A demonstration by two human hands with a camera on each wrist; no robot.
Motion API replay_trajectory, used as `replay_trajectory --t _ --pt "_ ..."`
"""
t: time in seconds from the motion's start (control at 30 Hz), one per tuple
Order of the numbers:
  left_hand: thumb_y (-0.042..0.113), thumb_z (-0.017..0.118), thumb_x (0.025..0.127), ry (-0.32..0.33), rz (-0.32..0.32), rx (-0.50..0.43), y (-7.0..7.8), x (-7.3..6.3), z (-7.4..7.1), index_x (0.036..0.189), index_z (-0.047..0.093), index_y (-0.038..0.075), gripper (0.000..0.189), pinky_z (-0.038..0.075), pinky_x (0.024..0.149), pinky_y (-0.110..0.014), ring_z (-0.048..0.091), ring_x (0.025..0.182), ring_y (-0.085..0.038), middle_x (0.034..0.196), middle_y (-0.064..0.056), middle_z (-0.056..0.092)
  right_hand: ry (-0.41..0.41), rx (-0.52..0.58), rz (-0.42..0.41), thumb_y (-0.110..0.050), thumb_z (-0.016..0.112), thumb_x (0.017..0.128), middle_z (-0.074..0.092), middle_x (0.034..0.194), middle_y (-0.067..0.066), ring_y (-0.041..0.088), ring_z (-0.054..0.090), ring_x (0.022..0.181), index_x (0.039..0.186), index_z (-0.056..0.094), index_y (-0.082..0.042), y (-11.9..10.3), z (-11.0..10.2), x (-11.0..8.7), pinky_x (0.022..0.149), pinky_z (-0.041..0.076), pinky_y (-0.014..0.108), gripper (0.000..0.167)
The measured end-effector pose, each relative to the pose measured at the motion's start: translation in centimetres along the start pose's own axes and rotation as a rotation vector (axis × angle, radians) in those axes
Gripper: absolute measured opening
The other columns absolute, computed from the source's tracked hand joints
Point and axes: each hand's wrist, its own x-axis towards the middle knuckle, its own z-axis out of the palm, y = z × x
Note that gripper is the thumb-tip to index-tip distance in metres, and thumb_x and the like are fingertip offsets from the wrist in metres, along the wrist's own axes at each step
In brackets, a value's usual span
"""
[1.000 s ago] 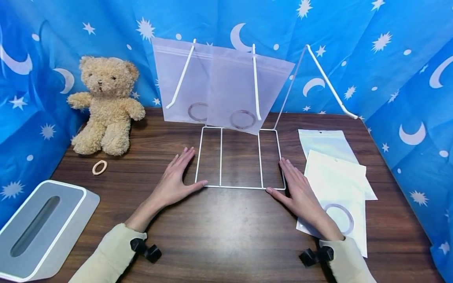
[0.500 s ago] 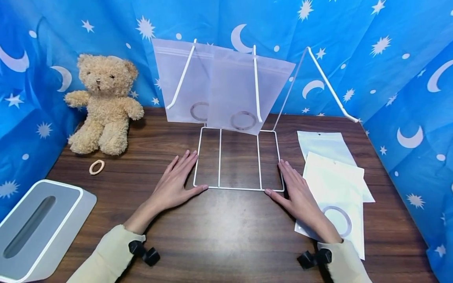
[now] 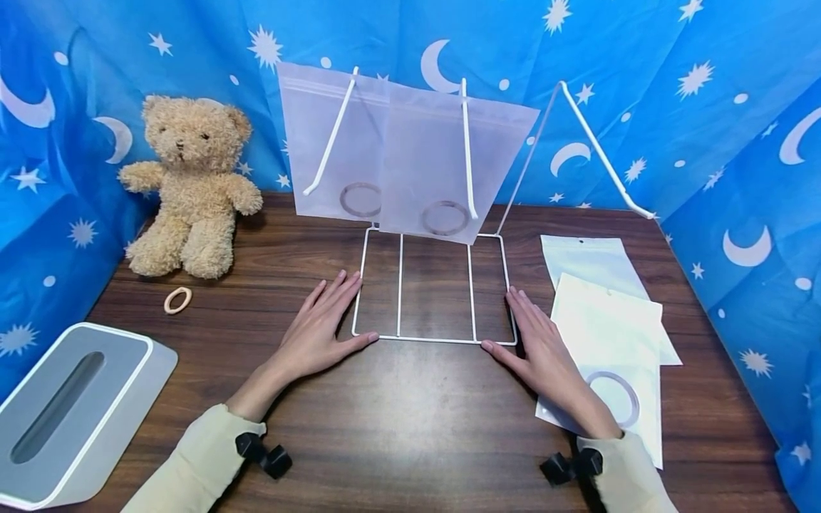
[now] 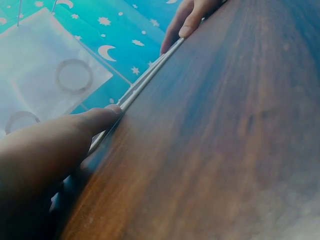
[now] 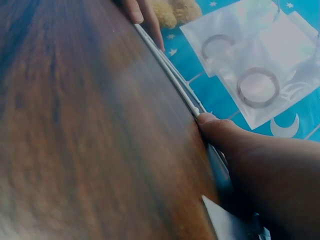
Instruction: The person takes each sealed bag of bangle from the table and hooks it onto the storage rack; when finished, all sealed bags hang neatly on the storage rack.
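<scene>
A white wire display rack (image 3: 436, 340) stands on the table, its rectangular base flat and three prongs slanting up and forward. Two translucent zip bags hang on it: the left bag (image 3: 327, 157) on the left prong and the right bag (image 3: 436, 164) on the middle one, each showing a ring outline near its bottom. My left hand (image 3: 317, 328) lies at the base's left side, fingers straight, thumb at the front left corner. Mirroring it, my right hand (image 3: 539, 345) touches the right side with straight fingers, its thumb on the front bar near the corner.
Two white zip bags (image 3: 609, 320) overlap on the table at right, partly under my right forearm. At left are a teddy bear (image 3: 192, 185), a small wooden ring (image 3: 177, 300) and a grey-white tissue box (image 3: 137, 377). A blue star-patterned curtain (image 3: 609, 43) surrounds the table.
My left hand has shifted slightly right, its fingertips now right at the rack's left side. The right hand, the rack and the bags stay put; the head view wobbles a little.
</scene>
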Motion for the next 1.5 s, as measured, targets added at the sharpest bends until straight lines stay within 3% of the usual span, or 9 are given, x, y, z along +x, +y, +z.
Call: replay_trajectory --t 0.17,0.33,0.5,0.63,0.83,0.93,1.13,1.37,1.5 --pt "0.068 0.059 0.085 -0.004 -0.007 0.001 0.0 0.0 0.0 0.153 0.032 0.006 0.095 0.012 0.117 -0.047 0.02 0.146 -0.025 0.158 -0.007 0.03 -0.021 0.057 0.017 -0.052 0.065 0.09 0.029 0.156 0.018 0.036 0.025 0.143 0.155 0.027 -0.006 -0.1 -0.9 0.3 0.109 0.025 0.059 0.088" --pt "0.066 0.06 0.085 -0.01 -0.004 -0.002 0.0 0.0 0.1 0.153 0.031 0.006 0.095 0.012 0.117 -0.047 0.02 0.146 -0.026 0.158 -0.007 0.03 0.081 0.175 0.056 -0.035 0.067 0.094 0.035 0.153 0.018 0.04 0.031 0.139 0.153 0.034 -0.011 0.0 -3.0 0.2 0.108 0.027 0.06 0.072" --pt "0.065 0.061 0.086 -0.003 -0.001 0.0 -0.1 -0.1 -0.1 0.153 0.031 0.006 0.094 0.012 0.117 -0.048 0.022 0.146 -0.027 0.158 -0.007 0.03 0.164 0.198 0.173 -0.032 0.068 0.094 0.041 0.149 0.019 0.041 0.035 0.135 0.153 0.034 -0.014 0.9 -6.1 -0.8 0.104 0.03 0.063 0.071" --pt "0.065 0.061 0.086 -0.013 -0.001 0.0 0.1 -0.3 0.0 0.153 0.031 0.006 0.094 0.012 0.117 -0.048 0.021 0.146 -0.027 0.158 -0.007 0.03 0.173 0.157 0.316 -0.03 0.068 0.094 0.047 0.138 0.027 0.048 0.042 0.124 0.153 0.031 -0.006 2.9 -8.7 -2.9 0.094 0.035 0.067 0.074" --pt "0.063 0.062 0.086 -0.008 0.012 0.01 0.0 -0.1 -0.2 0.153 0.031 0.005 0.093 0.012 0.117 -0.048 0.021 0.146 -0.027 0.158 -0.009 0.03 0.051 0.028 0.65 -0.044 0.066 0.092 0.036 0.131 0.039 0.055 0.037 0.115 0.15 0.018 0.01 5.8 -10.5 -4.9 0.088 0.037 0.07 0.092" --pt "0.063 0.062 0.086 -0.003 0.011 0.008 0.0 0.0 -0.2 0.153 0.032 0.005 0.094 0.011 0.117 -0.048 0.021 0.146 -0.027 0.158 -0.009 0.03 -0.048 -0.006 0.742 -0.056 0.066 0.087 0.031 0.126 0.042 0.056 0.031 0.112 0.147 0.016 0.014 6.5 -10.7 -5.0 0.087 0.037 0.072 0.105" --pt "0.065 0.061 0.086 -0.006 -0.002 -0.001 0.0 0.0 -0.2 0.153 0.031 0.006 0.094 0.012 0.117 -0.048 0.021 0.146 -0.027 0.158 -0.008 0.029 -0.095 -0.027 0.798 -0.063 0.067 0.082 0.03 0.117 0.042 0.056 0.029 0.106 0.143 0.02 0.017 6.8 -10.6 -5.0 0.079 0.036 0.069 0.112" --pt "0.064 0.061 0.087 -0.011 -0.001 -0.002 0.1 0.1 -0.2 0.154 0.029 0.007 0.094 0.011 0.117 -0.047 0.02 0.146 -0.027 0.159 -0.007 0.028 -0.119 -0.06 0.876 -0.07 0.064 0.08 0.026 0.121 0.046 0.058 0.026 0.111 0.143 0.013 0.02 6.7 -10.5 -5.0 0.086 0.034 0.07 0.121" --pt "0.066 0.059 0.086 -0.016 -0.005 0.002 0.1 0.1 -0.2 0.155 0.028 0.008 0.095 0.01 0.117 -0.048 0.02 0.146 -0.026 0.159 -0.006 0.027 -0.079 -0.035 0.915 -0.07 0.066 0.077 0.025 0.123 0.044 0.056 0.026 0.112 0.14 0.021 0.017 6.6 -10.3 -4.9 0.088 0.037 0.068 0.117"
